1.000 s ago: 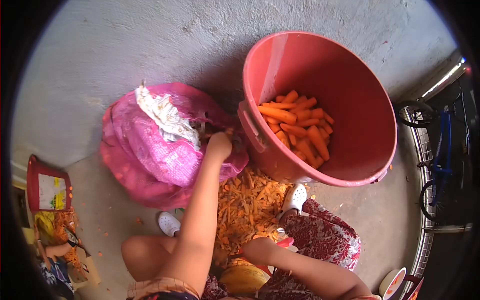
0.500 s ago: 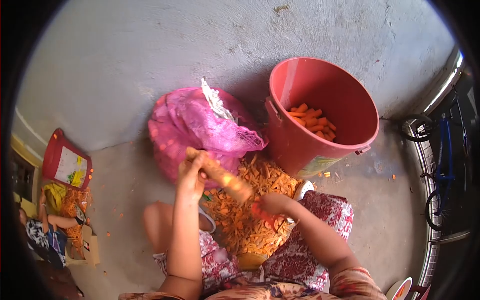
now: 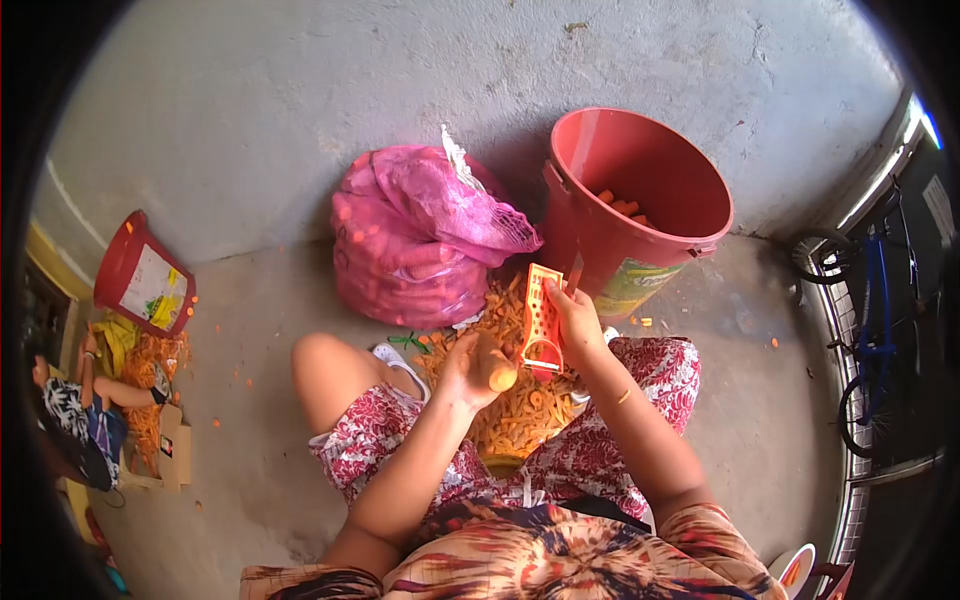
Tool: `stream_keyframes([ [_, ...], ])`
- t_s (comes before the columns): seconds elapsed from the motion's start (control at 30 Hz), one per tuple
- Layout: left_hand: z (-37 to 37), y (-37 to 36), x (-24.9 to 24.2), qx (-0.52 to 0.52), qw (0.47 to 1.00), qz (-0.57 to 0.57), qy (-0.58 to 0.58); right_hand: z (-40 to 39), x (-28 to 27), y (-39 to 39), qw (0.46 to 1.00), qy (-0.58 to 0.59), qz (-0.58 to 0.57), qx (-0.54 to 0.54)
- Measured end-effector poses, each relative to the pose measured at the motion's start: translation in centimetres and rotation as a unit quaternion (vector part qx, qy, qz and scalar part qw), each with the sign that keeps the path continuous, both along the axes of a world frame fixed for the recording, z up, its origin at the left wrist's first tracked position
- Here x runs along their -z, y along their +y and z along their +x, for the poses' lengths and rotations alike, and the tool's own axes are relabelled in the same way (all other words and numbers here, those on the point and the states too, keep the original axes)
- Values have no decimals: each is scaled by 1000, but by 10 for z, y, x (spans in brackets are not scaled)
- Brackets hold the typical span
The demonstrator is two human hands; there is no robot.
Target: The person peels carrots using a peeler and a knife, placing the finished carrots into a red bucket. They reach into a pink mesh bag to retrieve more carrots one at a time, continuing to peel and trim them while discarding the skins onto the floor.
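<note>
My left hand (image 3: 461,372) is closed around a thick carrot (image 3: 498,377), its blunt end pointing toward me. Just right of it, my right hand (image 3: 578,325) grips a flat orange plastic peeler (image 3: 541,318) with rows of holes and a wide opening at its lower end. The peeler's lower end is close beside the carrot. Below both hands, between my bent legs, lies a heap of carrot peelings (image 3: 520,420). Part of the heap is hidden by my hands.
A pink mesh sack (image 3: 410,250) full of carrots leans by the wall. To its right, a tall red bucket (image 3: 640,190) holds carrots. At far left, another person (image 3: 85,410) sits near a red bucket (image 3: 145,275) and peelings. A blue bicycle (image 3: 875,310) stands at right.
My left hand has moved down and right, turning the carrot end toward me. My right hand has risen, bringing the peeler up into clear view. The head view has shifted slightly.
</note>
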State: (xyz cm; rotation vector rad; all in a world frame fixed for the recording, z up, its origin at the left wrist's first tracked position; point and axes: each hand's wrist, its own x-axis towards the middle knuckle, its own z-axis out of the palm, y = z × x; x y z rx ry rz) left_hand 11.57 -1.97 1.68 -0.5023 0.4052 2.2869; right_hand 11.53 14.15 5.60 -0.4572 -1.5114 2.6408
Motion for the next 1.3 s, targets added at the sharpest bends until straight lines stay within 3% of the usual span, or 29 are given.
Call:
stream_keyframes([
  [0.1, 7, 9, 1, -18, 998, -53, 7, 12, -17, -13, 999, 24, 35, 7],
  [0.13, 11, 10, -7, -23, 999, -30, -15, 16, -22, -16, 998, 32, 55, 10],
  [0.23, 14, 7, -13, 106, 984, 123, 69, 24, -36, -26, 993, 41, 103, 35],
  [0.27, 18, 5, -15, 121, 976, 110, 143, 24, -33, -27, 987, 36, 150, 32],
  [0.37, 24, 11, -32, 56, 986, 44, 153, 30, -34, -34, 961, 44, 270, 40],
  [0.4, 26, 12, -36, 48, 980, 16, 190, 33, -39, -39, 962, 49, 262, 57],
  [0.5, 17, 8, -27, 95, 975, 80, 184, 35, -35, -42, 940, 115, 312, 72],
  [0.67, 17, 11, -33, 107, 986, 58, 113, 40, -33, -43, 912, 72, 401, 39],
  [0.77, 16, 12, -18, 125, 982, 63, 126, 42, -32, -41, 947, 60, 312, 51],
  [0.8, 16, 13, -15, 140, 977, 74, 145, 43, -37, -43, 974, 66, 202, 81],
  [0.9, 17, 20, -16, 128, 983, 43, 127, 45, -40, -34, 953, 51, 287, 82],
  [1.0, 24, 22, -25, 102, 992, 33, 72, 46, -33, -36, 956, 51, 279, 78],
  [1.2, 28, 22, -27, 134, 988, 8, 80, 51, -20, -33, 892, 44, 446, 54],
  [1.3, 29, 12, -19, 190, 977, -28, 92, 34, -11, -14, 778, 131, 586, 188],
])
